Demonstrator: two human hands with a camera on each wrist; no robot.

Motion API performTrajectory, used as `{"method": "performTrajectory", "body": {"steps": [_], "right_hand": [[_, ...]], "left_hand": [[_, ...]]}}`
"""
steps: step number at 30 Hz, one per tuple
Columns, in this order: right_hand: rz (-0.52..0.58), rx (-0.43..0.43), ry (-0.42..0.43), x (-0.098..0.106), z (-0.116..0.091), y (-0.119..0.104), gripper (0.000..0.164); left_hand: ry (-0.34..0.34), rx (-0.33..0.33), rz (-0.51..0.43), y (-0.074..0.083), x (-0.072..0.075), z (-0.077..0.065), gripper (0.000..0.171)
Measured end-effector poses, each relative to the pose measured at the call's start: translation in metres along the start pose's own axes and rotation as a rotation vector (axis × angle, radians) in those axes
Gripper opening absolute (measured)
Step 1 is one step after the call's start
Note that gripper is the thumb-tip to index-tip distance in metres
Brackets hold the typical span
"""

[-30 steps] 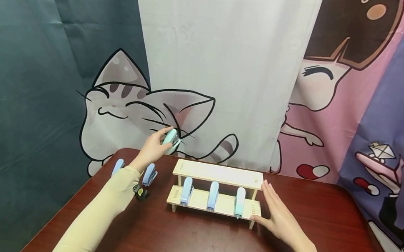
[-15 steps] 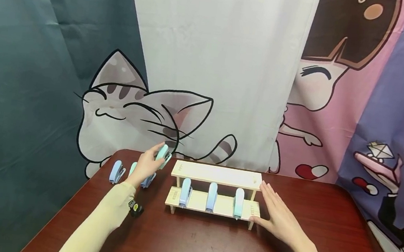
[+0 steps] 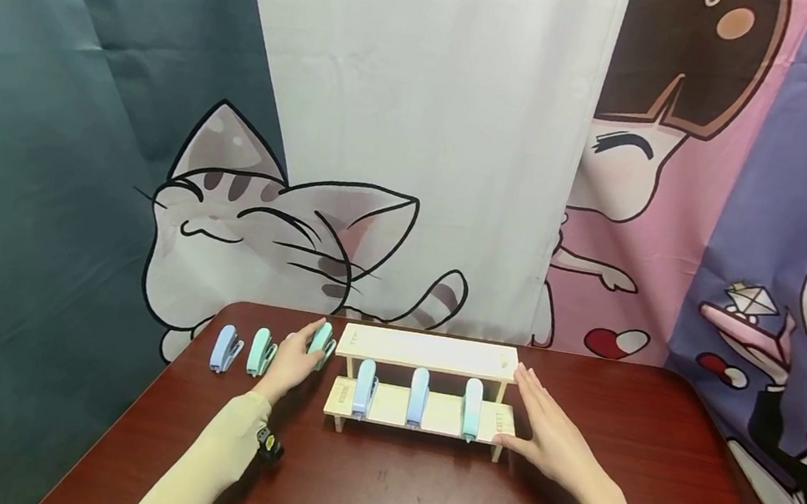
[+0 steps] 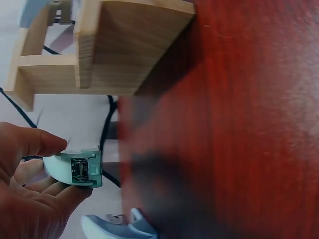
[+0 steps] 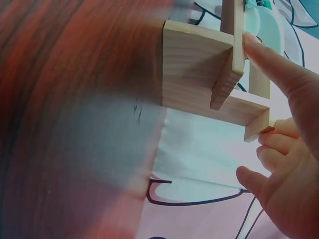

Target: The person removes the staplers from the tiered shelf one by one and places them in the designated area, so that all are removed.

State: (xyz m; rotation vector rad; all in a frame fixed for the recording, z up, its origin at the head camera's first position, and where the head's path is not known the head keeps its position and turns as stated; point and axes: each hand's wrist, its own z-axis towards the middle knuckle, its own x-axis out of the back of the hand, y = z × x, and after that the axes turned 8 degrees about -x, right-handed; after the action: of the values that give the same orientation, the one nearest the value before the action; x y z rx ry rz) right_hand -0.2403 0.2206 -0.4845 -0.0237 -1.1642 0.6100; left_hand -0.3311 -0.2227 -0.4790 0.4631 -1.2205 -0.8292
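Note:
My left hand [image 3: 290, 362] pinches a mint stapler [image 3: 321, 341] between thumb and fingers, left of the wooden rack. The left wrist view shows the end of this mint stapler [image 4: 79, 169], apart from the rack. A blue stapler [image 4: 117, 228] appears beside it there; my hand hides it in the head view. My right hand [image 3: 550, 438] rests at the right end of the two-tier rack [image 3: 429, 352], fingers straight. Its thumb touches the lower shelf and its fingertips the upper one. On the lower shelf stand a blue stapler [image 3: 365, 388], another blue stapler [image 3: 418, 397] and a mint stapler [image 3: 471, 409].
Farther left on the brown table [image 3: 374, 492] stand a blue stapler [image 3: 226, 349] and a mint stapler [image 3: 260, 352]. A printed curtain [image 3: 420, 119] hangs behind the table's back edge.
My left hand has lowered the mint stapler from above the table's back edge to beside the rack, uncovering the mint stapler at the left. The right hand stays at the rack.

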Motion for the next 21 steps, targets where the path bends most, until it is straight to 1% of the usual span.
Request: {"method": "performTrajectory", "body": {"steps": [5, 7, 11, 16, 21], "right_hand": [[-0.004, -0.025, -0.027, 0.0, 0.002, -0.002, 0.11], [0.0, -0.041, -0.048, 0.0, 0.003, -0.002, 0.111], [0.006, -0.057, -0.063, 0.0, 0.002, -0.002, 0.111], [0.01, -0.055, -0.057, 0.0, 0.001, -0.002, 0.111], [0.01, -0.042, -0.039, 0.001, 0.0, -0.001, 0.11]], "left_hand": [[-0.001, 0.015, -0.031, -0.008, -0.006, -0.005, 0.063], [-0.002, 0.023, -0.029, -0.011, -0.008, -0.007, 0.063], [-0.001, 0.03, -0.01, -0.014, -0.013, -0.01, 0.062], [0.023, 0.007, 0.01, -0.017, -0.017, -0.014, 0.061], [0.024, 0.021, 0.0, -0.019, -0.02, -0.014, 0.063]]}}
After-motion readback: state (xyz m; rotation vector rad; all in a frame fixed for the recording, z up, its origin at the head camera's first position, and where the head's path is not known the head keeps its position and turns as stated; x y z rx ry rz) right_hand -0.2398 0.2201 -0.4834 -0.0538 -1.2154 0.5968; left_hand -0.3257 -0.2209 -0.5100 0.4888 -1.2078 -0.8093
